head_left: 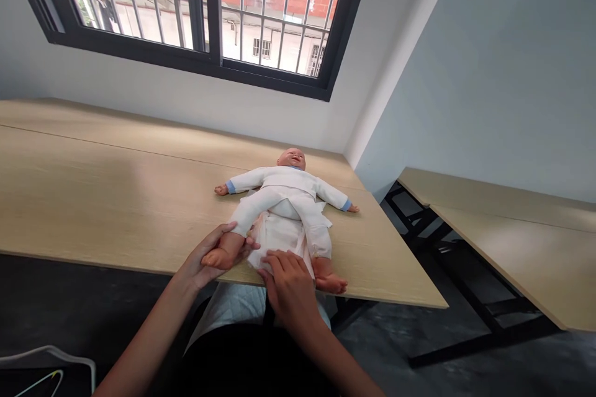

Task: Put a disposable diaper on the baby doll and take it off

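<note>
Left hand (205, 257) cupping baby doll's foot (222, 254), right hand (289, 288) flat on white cloth (277, 239)

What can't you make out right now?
In the head view:
White cloth under the right hand: its edge, hidden by that hand.
Left hand under the baby doll's leg: its grip, hidden by the leg.
Dark item with a white rim: cut off by the bottom-left corner.
</note>
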Available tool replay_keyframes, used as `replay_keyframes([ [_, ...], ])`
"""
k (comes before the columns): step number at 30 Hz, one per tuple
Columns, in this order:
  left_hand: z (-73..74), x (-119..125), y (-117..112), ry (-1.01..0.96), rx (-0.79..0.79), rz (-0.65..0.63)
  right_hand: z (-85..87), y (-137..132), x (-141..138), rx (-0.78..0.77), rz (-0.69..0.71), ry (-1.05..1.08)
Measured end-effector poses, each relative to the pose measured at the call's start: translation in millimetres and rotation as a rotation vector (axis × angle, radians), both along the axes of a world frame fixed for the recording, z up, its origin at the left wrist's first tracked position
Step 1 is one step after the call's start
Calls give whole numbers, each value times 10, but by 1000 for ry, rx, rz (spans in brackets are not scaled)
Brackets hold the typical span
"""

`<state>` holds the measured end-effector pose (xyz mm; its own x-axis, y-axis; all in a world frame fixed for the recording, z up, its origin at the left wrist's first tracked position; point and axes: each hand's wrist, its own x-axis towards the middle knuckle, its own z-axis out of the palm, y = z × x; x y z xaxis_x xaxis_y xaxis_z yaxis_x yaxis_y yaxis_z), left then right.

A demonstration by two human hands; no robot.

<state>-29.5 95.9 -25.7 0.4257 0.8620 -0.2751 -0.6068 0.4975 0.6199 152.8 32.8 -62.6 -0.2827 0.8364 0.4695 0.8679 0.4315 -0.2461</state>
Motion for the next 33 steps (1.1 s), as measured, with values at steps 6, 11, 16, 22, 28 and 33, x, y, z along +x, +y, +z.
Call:
replay_keyframes([
  [6, 17, 24, 27, -60, -93, -11, 48, 57, 46, 29, -65, -84],
  [11, -64, 69, 75, 85, 83, 70, 20, 76, 102, 307, -68, -76],
  [16, -70, 124, 73, 265, 307, 99, 200, 138, 221, 412, -16, -106],
  [22, -106, 135, 129, 649, 520, 131, 869, 670, 329, 494, 1, -269],
  [28, -165, 83, 119, 950, 659, 140, 1288, 1390, 341, 285, 124, -171],
  [33, -141, 52, 12, 1098, 714, 66, 1198, 1876, 471, -16, 231, 74],
])
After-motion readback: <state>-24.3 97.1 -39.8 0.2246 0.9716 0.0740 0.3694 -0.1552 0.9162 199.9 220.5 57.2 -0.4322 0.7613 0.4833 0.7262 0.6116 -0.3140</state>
